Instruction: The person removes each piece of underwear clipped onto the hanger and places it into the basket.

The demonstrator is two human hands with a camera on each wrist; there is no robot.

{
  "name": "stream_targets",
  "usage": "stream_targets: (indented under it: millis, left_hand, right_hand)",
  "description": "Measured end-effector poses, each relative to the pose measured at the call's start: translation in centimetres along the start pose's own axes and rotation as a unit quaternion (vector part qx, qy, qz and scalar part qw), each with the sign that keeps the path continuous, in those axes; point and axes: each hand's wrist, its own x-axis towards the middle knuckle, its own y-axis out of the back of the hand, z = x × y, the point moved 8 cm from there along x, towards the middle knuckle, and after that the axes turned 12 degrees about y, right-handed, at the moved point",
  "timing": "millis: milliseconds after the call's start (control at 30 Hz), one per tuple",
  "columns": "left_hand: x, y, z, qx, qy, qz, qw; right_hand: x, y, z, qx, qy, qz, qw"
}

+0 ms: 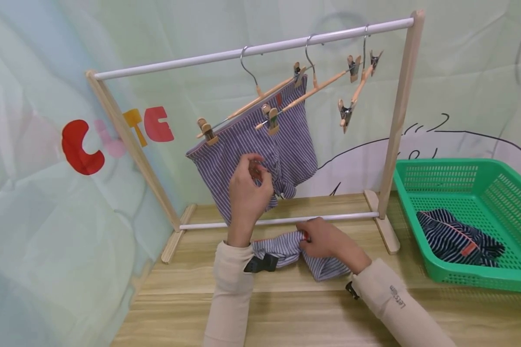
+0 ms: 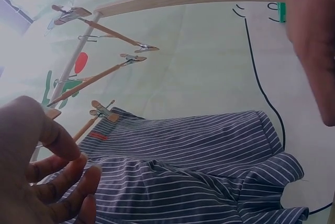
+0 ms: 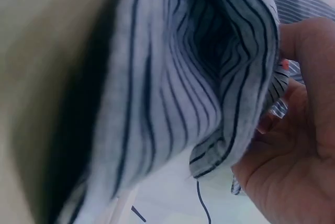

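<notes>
while striped shorts (image 1: 234, 143) hang, wood-grain table (image 1: 286, 313) fronts creased pale backdrop (image 1: 30, 212).

Grey-purple, white-striped cloth shorts (image 1: 249, 137) hang clipped by the waistband, legs down, the left end lower than the right. Below, on the near side, a pale, dark-striped cloth garment (image 1: 282, 248) is bunched, pinched in the right hand (image 1: 327, 238).

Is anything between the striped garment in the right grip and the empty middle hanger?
Perhaps: in the head view, the left grip sits just below the lower clip of the middle hanger and may crowd it; the hung shorts show behind this clip. Nothing visible seems to block the striped garment from the upper clip.
</notes>
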Motion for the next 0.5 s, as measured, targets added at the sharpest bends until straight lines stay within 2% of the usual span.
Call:
stream_targets:
  millis: [300, 500]
  left_hand:
    - [0.0, -0.1, 0.1, 0.003, 0.003, -0.001, 1.0000]
    - [-0.1, -0.1, 0.1, 0.004, 0.003, -0.001, 1.0000]
  right_hand:
    - [0.0, 3.5, -0.1, -0.032, 0.000, 0.085, 0.996]
    - [-0.4, 5.7, -0.3, -0.024, -0.011, 0.111, 0.994]
